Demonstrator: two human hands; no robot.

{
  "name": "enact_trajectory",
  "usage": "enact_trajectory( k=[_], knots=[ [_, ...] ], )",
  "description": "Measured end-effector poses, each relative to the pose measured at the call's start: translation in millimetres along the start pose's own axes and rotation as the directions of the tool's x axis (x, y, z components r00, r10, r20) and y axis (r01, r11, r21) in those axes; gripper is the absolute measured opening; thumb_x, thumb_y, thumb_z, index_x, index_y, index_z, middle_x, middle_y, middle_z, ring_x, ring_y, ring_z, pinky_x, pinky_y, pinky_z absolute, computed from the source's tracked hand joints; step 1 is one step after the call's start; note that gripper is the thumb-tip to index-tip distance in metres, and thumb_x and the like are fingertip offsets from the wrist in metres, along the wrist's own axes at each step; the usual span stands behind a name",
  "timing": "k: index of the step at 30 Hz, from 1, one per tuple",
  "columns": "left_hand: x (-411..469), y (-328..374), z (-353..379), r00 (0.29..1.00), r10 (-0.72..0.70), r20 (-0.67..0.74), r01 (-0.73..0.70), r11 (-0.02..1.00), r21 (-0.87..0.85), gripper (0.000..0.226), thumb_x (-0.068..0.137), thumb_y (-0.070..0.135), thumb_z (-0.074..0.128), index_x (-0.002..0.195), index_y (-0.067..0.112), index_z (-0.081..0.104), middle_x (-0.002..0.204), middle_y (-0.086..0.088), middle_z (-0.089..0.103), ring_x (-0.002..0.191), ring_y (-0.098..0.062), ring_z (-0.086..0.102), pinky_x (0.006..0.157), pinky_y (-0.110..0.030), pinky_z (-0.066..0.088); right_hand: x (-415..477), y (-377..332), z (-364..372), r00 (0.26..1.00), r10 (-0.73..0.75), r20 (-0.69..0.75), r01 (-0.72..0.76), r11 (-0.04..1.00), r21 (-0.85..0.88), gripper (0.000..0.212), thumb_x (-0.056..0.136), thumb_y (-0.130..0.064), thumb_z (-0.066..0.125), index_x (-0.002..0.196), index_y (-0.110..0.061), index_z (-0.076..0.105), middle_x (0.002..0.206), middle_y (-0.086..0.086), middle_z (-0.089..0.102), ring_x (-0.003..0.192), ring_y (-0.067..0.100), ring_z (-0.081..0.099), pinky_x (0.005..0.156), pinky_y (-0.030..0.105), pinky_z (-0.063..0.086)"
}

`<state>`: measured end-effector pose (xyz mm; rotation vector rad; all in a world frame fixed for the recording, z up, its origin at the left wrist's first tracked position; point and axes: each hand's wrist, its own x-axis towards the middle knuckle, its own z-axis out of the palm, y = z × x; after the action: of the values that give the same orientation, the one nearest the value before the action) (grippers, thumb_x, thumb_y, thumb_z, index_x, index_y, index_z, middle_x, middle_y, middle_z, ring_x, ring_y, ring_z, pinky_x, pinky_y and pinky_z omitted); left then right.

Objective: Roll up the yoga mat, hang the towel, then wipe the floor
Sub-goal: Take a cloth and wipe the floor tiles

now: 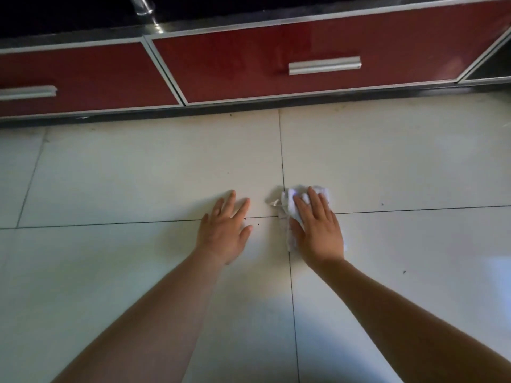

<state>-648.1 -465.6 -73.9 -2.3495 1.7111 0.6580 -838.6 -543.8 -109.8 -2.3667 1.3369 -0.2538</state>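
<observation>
A low red cabinet (304,59) runs along the far edge of the view, its two glossy drawer fronts framed in pale metal trim and set side by side. Each front carries a flat silver handle, one (325,65) in the middle of the right drawer and another (27,92) cut off at the left edge. Above the seam between the drawers a shiny metal pipe (143,6) stands against a dark recess, and a dark open compartment (492,64) sits at the far right end of the cabinet.
</observation>
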Motion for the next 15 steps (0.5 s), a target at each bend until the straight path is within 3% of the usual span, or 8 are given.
enact_trajectory(
  k=[3,7,12,15],
  knots=[
    [10.6,22.3,2.6,0.997,0.070,-0.016,-0.070,0.998,-0.003,0.058,0.096,0.046,0.031,0.148,0.034,0.008,0.159,0.002,-0.006,0.145,-0.025,0.003,0.114,-0.043,0.022,7.8,28.8,-12.1,0.990,0.124,-0.070,-0.123,0.992,0.011,0.053,0.089,-0.039,0.035,0.135,-0.016,0.044,0.148,0.015,0.035,0.137,0.036,0.030,0.104,0.044,0.035],
    [19.4,52.6,8.2,0.996,0.069,-0.051,-0.069,0.998,0.005,0.059,0.096,0.046,0.030,0.149,0.031,0.007,0.158,-0.001,-0.008,0.145,-0.027,0.001,0.114,-0.045,0.020,27.8,84.4,-48.3,0.894,0.407,-0.189,-0.407,0.913,0.040,0.055,0.088,-0.041,0.039,0.136,-0.013,0.044,0.150,0.018,0.029,0.138,0.038,0.024,0.108,0.044,0.029],
    [41.3,108.3,7.9,0.964,0.264,-0.037,-0.263,0.964,0.038,0.059,0.096,0.047,0.029,0.149,0.032,0.008,0.158,0.006,-0.006,0.145,-0.029,-0.003,0.113,-0.049,0.019,-17.0,104.1,-48.4,0.963,0.203,-0.175,-0.210,0.977,-0.023,0.053,0.086,-0.032,0.040,0.133,-0.010,0.049,0.139,0.017,0.046,0.131,0.034,0.040,0.102,0.039,0.036],
    [59.3,141.4,3.2,0.960,0.279,-0.034,-0.277,0.960,0.048,0.060,0.095,0.048,0.031,0.148,0.033,0.008,0.158,0.007,-0.006,0.144,-0.032,-0.004,0.112,-0.056,0.017,-23.5,119.7,-51.0,0.897,0.364,-0.251,-0.364,0.930,0.050,0.050,0.086,-0.031,0.040,0.130,-0.010,0.051,0.141,0.016,0.044,0.132,0.033,0.038,0.104,0.037,0.033]
  ],
)
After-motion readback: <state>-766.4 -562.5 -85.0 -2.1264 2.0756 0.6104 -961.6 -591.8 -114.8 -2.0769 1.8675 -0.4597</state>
